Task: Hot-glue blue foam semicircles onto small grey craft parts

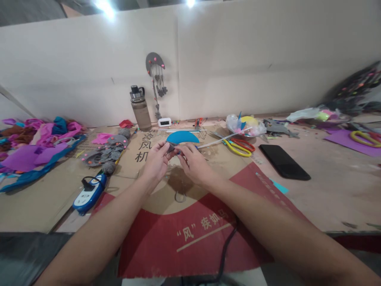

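Note:
My left hand and my right hand meet above the cardboard sheet, fingers pinched together. Between the fingertips sits a small grey felt piece. Something blue shows at my right fingertips, too small to name. Just behind the hands lies a blue half-round felt shape. A glue-gun-like stick points towards my right hand from the right.
Yellow and red scissors and a black phone lie to the right. Grey felt cut-outs and a blue-white power strip are on the left, with coloured felt scraps beyond. A water bottle and small clock stand at the wall.

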`<state>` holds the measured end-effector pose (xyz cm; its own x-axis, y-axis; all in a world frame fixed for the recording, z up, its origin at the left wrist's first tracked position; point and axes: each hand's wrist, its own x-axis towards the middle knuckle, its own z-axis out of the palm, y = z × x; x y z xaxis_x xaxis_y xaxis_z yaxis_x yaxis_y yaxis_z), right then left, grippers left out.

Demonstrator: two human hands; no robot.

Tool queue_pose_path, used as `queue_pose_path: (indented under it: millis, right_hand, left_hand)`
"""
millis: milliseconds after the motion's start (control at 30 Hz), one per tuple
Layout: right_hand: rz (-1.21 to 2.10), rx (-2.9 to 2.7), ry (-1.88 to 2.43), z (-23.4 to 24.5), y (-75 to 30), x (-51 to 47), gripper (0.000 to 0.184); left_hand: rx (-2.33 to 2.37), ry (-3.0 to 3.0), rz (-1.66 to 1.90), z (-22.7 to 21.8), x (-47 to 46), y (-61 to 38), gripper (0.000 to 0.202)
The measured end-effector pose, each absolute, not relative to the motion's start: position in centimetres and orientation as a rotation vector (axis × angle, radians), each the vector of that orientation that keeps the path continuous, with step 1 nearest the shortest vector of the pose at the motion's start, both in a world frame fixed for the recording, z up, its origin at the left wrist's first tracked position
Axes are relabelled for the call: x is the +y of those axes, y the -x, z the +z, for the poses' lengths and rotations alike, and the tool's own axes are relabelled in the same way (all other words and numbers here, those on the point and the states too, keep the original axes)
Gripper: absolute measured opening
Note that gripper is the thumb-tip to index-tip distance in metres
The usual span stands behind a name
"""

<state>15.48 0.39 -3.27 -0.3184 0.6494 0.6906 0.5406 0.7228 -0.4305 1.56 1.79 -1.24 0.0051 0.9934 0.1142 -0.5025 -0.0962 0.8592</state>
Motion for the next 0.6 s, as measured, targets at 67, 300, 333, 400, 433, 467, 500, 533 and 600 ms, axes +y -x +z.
queue_pose_path:
  millis: [67,300,333,400,433,467,500,533,600]
  right_hand:
    - [0.099,-2.052,0.897,-3.4,-15.5,0.5,0.033]
    - [0.066,-2.253,0.908,-3.9,-15.0,0.0,0.027]
    - [0.080,-2.270,0.904,-3.9,-14.9,0.0,0.026]
    - [0.091,-2.273,0.913,-3.6,-15.1,0.2,0.026]
    - [0.086,-2.244,0.941,-3.3,-15.4,0.3,0.027]
    - [0.077,-2.192,0.985,-2.9,-15.9,0.6,0.028]
    - [0.064,-2.125,1.044,-2.4,-16.5,0.9,0.029]
    - [0.055,-2.042,1.122,-2.0,-17.3,1.2,0.028]
    - [0.050,-1.925,1.322,-1.2,-18.9,1.8,0.027]
  left_hand:
    - [0.716,-0.890,1.495,-1.3,2.0,-1.4,0.011]
    - [0.766,-0.799,1.587,-1.4,2.9,-0.6,0.010]
    - [0.779,-0.792,1.594,-1.4,3.0,-0.5,0.010]
    - [0.803,-0.781,1.609,-1.4,3.3,-0.3,0.011]
    - [0.814,-0.778,1.618,-1.4,3.4,-0.2,0.011]
    - [0.822,-0.777,1.628,-1.4,3.5,-0.1,0.011]
    - [0.828,-0.779,1.636,-1.4,3.6,0.0,0.011]
    - [0.829,-0.782,1.644,-1.4,3.6,0.1,0.012]
    - [0.818,-0.791,1.650,-1.5,3.7,0.2,0.013]
